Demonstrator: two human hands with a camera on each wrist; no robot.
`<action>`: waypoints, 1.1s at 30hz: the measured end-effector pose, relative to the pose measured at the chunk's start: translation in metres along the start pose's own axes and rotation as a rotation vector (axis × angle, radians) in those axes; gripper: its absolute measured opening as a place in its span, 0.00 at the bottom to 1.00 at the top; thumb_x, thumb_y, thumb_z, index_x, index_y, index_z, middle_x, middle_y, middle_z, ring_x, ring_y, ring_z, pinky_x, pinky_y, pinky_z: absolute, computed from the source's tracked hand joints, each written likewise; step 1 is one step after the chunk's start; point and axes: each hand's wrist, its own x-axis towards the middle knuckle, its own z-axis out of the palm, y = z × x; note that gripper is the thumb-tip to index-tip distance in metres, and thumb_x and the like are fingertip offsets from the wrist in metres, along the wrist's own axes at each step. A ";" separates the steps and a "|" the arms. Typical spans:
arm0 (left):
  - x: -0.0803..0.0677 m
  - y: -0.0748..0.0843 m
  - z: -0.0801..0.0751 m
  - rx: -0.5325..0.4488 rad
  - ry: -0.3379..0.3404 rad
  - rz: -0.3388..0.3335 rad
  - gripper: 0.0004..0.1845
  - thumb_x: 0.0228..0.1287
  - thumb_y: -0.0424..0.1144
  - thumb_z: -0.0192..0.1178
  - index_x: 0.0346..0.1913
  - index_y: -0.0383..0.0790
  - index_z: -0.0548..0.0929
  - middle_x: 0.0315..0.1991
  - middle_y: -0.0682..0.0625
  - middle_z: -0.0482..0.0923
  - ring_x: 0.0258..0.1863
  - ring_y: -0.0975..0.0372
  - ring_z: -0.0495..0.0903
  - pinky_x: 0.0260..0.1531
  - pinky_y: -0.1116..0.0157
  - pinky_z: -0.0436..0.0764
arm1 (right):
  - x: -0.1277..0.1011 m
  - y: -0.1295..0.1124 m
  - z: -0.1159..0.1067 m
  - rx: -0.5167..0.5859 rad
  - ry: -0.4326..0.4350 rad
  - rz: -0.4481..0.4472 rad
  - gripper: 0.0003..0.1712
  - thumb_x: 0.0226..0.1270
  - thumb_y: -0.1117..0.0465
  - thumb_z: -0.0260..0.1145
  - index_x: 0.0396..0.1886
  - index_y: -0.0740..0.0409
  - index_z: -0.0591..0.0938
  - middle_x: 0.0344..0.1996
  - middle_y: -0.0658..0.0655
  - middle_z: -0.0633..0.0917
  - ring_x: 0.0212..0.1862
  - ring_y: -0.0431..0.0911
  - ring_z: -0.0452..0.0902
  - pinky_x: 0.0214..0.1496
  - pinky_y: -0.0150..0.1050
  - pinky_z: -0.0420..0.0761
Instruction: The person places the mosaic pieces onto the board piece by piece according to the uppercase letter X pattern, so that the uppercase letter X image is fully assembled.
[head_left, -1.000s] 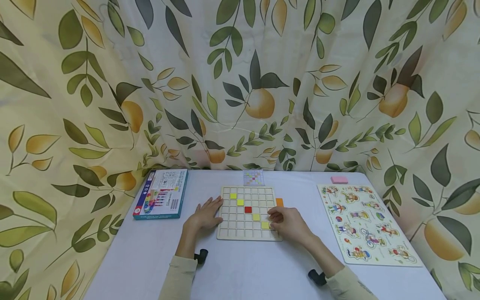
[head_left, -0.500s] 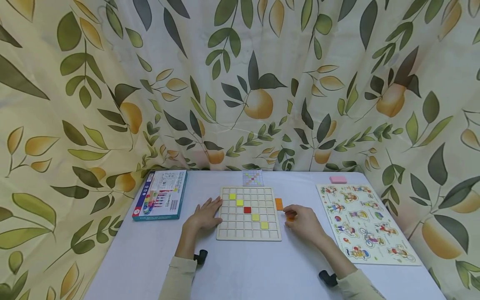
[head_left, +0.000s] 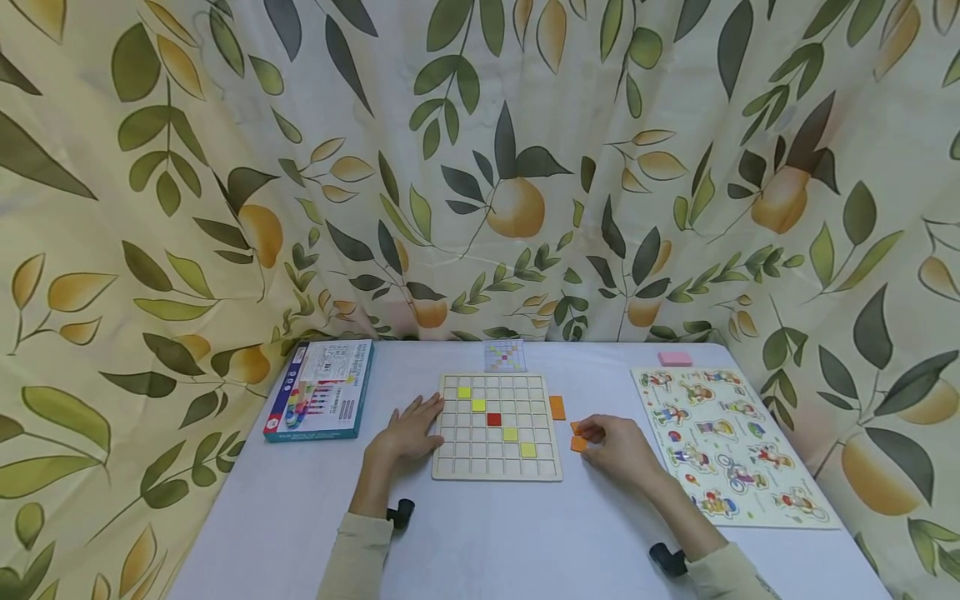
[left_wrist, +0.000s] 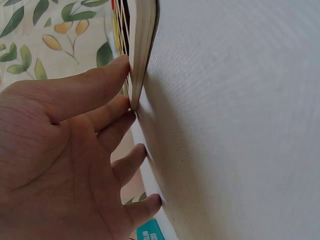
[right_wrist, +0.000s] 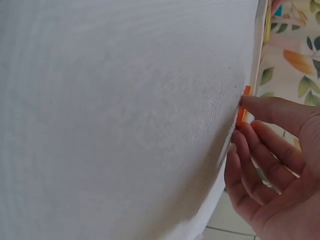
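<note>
A pale wooden grid board (head_left: 465, 467) lies mid-table, with a diagonal of yellow squares (head_left: 510, 434) and one red square (head_left: 493, 419) in its cells. My left hand (head_left: 407, 432) rests at the board's left edge, fingers spread; in the left wrist view its thumb and index finger touch the edge. Right of the board, my right hand (head_left: 618, 450) pinches an orange tile (right_wrist: 243, 112) between thumb and fingertips, low at the tabletop. Orange pieces (head_left: 577, 444) show at those fingertips in the head view, partly hidden by them. Another orange tile (head_left: 557, 407) lies beside the board's right edge.
A small printed grid card (head_left: 505, 355) lies behind the board. At left is a flat blue-and-white box (head_left: 322, 392). A picture board with cartoon figures (head_left: 727, 450) lies at right, with a pink block (head_left: 675, 359) behind it. A patterned curtain hangs at the back.
My right hand has moved right, from the board's right edge to the orange pieces beside it. The lowest yellow square has come into full view. The left hand has stayed in place.
</note>
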 end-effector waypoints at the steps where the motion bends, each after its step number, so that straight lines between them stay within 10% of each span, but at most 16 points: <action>1: 0.000 0.000 0.000 0.002 0.000 0.000 0.39 0.74 0.46 0.62 0.82 0.42 0.61 0.84 0.50 0.51 0.84 0.49 0.44 0.78 0.35 0.42 | 0.000 0.000 0.000 0.005 -0.005 -0.005 0.18 0.53 0.72 0.76 0.46 0.57 0.89 0.39 0.49 0.89 0.40 0.42 0.83 0.44 0.41 0.84; 33: 0.000 -0.001 -0.001 0.010 -0.003 0.004 0.39 0.74 0.46 0.62 0.82 0.41 0.61 0.84 0.49 0.52 0.84 0.47 0.45 0.78 0.34 0.43 | 0.058 -0.014 0.004 0.148 0.004 -0.112 0.21 0.56 0.72 0.77 0.52 0.65 0.87 0.40 0.57 0.90 0.40 0.47 0.86 0.43 0.39 0.88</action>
